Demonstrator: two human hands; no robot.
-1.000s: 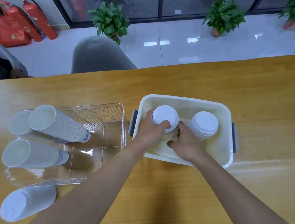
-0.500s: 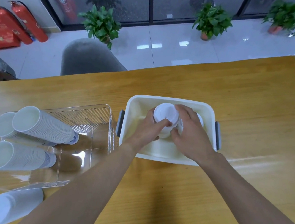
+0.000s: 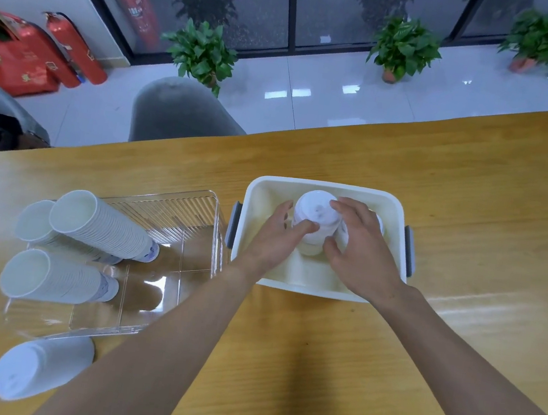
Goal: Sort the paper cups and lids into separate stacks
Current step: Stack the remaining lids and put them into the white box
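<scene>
Inside the white bin (image 3: 394, 201) stands a white stack of lids (image 3: 315, 212). My left hand (image 3: 274, 238) grips its left side, thumb in front. My right hand (image 3: 359, 248) curls round its right side, fingers over the top, and hides most of a second lid stack (image 3: 380, 224) behind it. Three stacks of nested paper cups (image 3: 101, 225) lie on their sides in the clear tray (image 3: 189, 241) to the left. Another capped cup stack (image 3: 39, 368) lies on the table in front of the tray.
The wooden table (image 3: 475, 183) runs out to the right and back. A grey chair (image 3: 181, 109) stands at the far edge behind the tray. Potted plants and red fire extinguishers stand on the floor beyond.
My right hand has moved from the front of the left lid stack up over its top and right side, covering the second stack. My left hand has kept its hold.
</scene>
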